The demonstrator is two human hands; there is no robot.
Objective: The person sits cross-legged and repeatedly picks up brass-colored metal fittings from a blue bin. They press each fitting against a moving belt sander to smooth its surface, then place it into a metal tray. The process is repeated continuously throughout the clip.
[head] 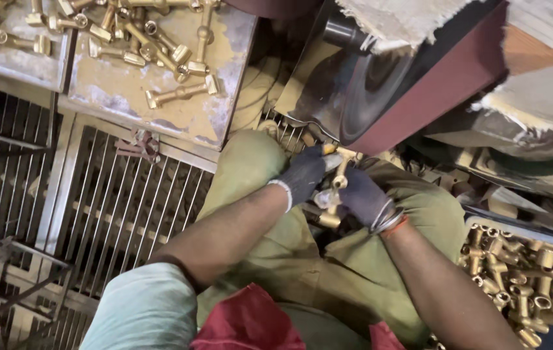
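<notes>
Both my hands wear dark knit gloves and grip one brass fitting (336, 185) between my knees. My left hand (302, 176) holds its upper end, close under the maroon sanding belt (432, 84) of a machine. My right hand (364, 196) clasps the lower right side; bangles sit on that wrist. The fitting's T-shaped top (348, 155) pokes out just below the belt's lower edge. Olive trousers cover my legs beneath the hands.
A dusty metal tray (159, 110) at upper left carries several brass fittings, with another tray (10, 58) beside it. A crate (523, 272) of brass parts stands at the right. Metal grating (120, 201) lies to the left. Frayed cloth (399, 19) hangs over the machine.
</notes>
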